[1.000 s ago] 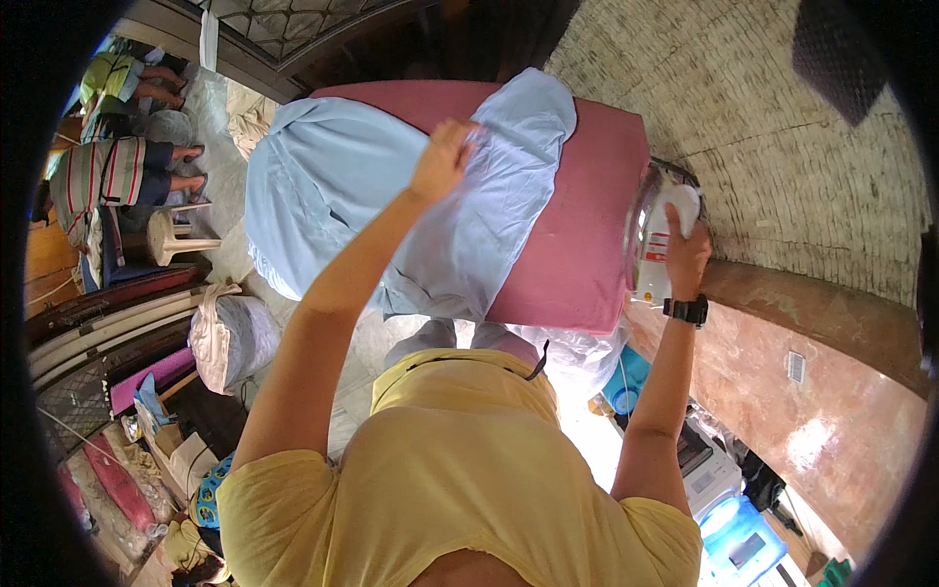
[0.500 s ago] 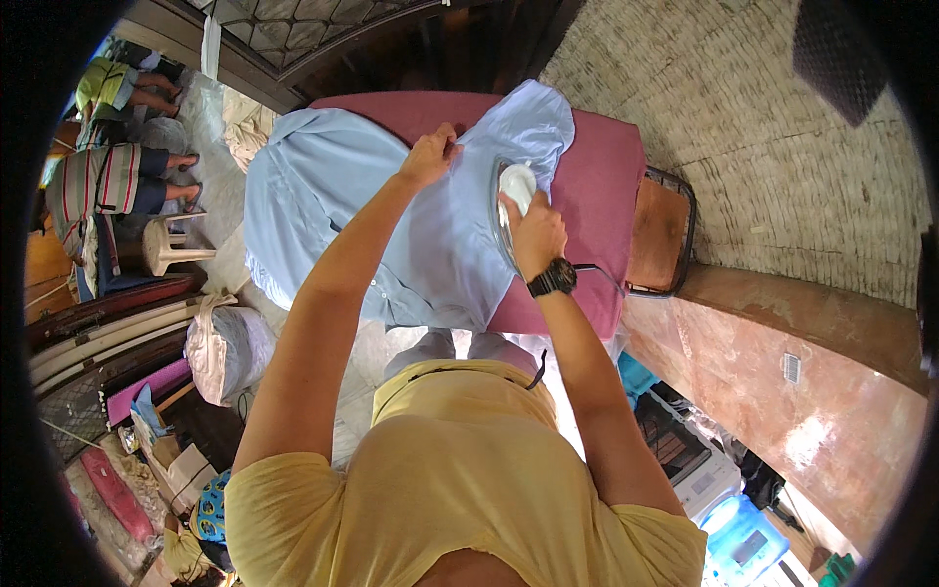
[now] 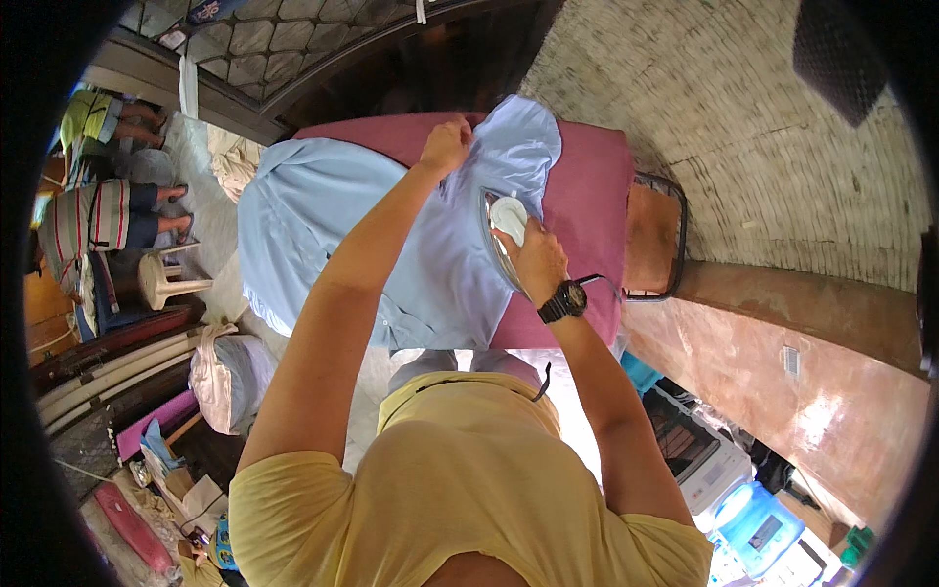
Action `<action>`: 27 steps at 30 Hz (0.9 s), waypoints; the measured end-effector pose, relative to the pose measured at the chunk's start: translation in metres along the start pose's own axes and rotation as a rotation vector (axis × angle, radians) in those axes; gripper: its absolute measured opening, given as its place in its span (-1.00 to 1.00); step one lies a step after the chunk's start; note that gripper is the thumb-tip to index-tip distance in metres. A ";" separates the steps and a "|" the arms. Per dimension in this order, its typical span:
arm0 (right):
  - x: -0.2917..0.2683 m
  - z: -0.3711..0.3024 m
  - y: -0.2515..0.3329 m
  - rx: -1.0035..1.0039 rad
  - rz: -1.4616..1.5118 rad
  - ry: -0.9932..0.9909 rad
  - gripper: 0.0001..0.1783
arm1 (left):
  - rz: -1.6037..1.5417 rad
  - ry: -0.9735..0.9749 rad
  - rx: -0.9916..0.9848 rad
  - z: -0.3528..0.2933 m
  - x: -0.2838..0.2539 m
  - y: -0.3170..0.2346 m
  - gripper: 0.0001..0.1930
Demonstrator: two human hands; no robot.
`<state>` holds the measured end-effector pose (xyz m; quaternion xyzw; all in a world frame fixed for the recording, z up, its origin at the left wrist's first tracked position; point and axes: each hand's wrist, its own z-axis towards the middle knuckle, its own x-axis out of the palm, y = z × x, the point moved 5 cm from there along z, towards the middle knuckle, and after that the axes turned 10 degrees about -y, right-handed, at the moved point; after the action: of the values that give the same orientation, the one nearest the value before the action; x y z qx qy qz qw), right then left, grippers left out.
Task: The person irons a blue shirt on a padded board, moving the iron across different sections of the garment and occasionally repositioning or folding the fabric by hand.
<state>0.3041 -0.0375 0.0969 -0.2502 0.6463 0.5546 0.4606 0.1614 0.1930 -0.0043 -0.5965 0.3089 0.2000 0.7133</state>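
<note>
R hand [image 3: 536,256] grip clamped on iron [image 3: 501,235], pressed flat on light-blue shirt [image 3: 391,235] directly beneath it. L hand [image 3: 445,147], just beyond iron, fingers closed pinching shirt fabric; shirt spread over pink-covered worktop [image 3: 587,196].

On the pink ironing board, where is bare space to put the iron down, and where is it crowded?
Bare pink cover shows to the right of the light blue cotton shirt, up to the rusty metal rest at the board's end; the rest itself is empty. The middle is crowded: the left hand pinches the shirt and the right hand holds the white iron on it.
</note>
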 end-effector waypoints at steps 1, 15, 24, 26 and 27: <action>0.000 -0.003 -0.002 -0.002 -0.006 0.017 -0.26 | -0.008 -0.020 -0.012 0.003 0.000 0.004 -0.76; 0.002 0.002 0.001 -0.063 0.003 -0.005 -0.32 | 0.067 0.231 -0.069 0.009 -0.008 -0.003 -0.61; 0.006 0.004 0.001 -0.051 0.003 -0.019 -0.32 | -0.461 0.494 -0.017 -0.008 -0.003 0.002 -0.81; 0.005 0.004 0.001 -0.042 -0.012 -0.016 -0.31 | -0.225 0.313 0.307 -0.023 -0.008 -0.014 -0.82; 0.005 0.004 0.001 -0.038 -0.017 -0.015 -0.30 | -0.209 0.266 0.291 -0.028 -0.006 -0.018 -0.81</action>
<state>0.3025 -0.0322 0.0935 -0.2602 0.6299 0.5647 0.4653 0.1629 0.1628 0.0101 -0.5371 0.3622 -0.0021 0.7618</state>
